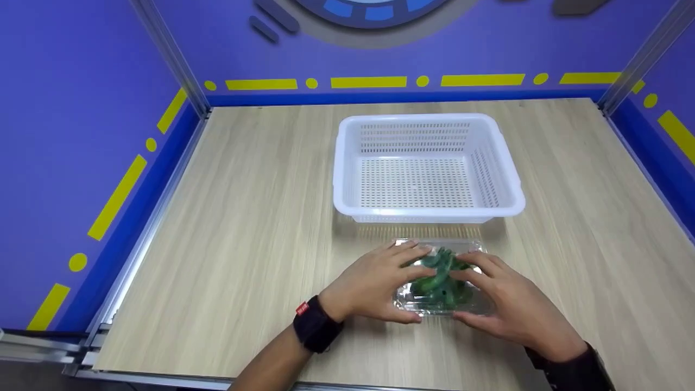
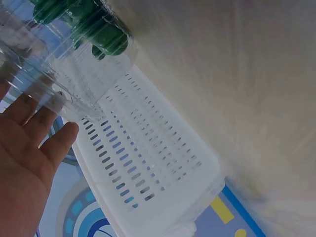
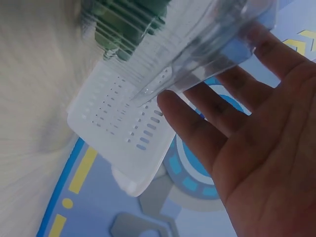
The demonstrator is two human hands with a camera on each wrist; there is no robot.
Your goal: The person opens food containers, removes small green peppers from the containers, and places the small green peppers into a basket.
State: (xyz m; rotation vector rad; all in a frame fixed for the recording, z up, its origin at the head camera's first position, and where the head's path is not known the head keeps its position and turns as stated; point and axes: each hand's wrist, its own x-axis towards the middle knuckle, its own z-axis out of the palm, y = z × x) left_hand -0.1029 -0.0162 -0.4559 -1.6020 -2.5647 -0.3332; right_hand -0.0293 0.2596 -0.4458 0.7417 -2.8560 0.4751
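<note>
A clear plastic box (image 1: 437, 312) with dark green, curved pieces like green peppers (image 1: 442, 277) inside lies on the wooden table, just in front of a white basket. My left hand (image 1: 383, 282) spreads over the box's left side, fingertips on top and thumb along the near edge. From the other side my right hand (image 1: 505, 296) mirrors it, fingers slightly bent over the lid. In the left wrist view the fingers (image 2: 59, 143) reach the box's corner nearly straight. The right wrist view shows extended fingers (image 3: 182, 116) at the box's edge.
The white perforated basket (image 1: 429, 211) stands behind the box, with nothing in it. Blue panels with yellow dashes (image 1: 369, 82) enclose the table (image 1: 260, 217) at the back and sides. Metal rails (image 1: 174, 54) run along the corners.
</note>
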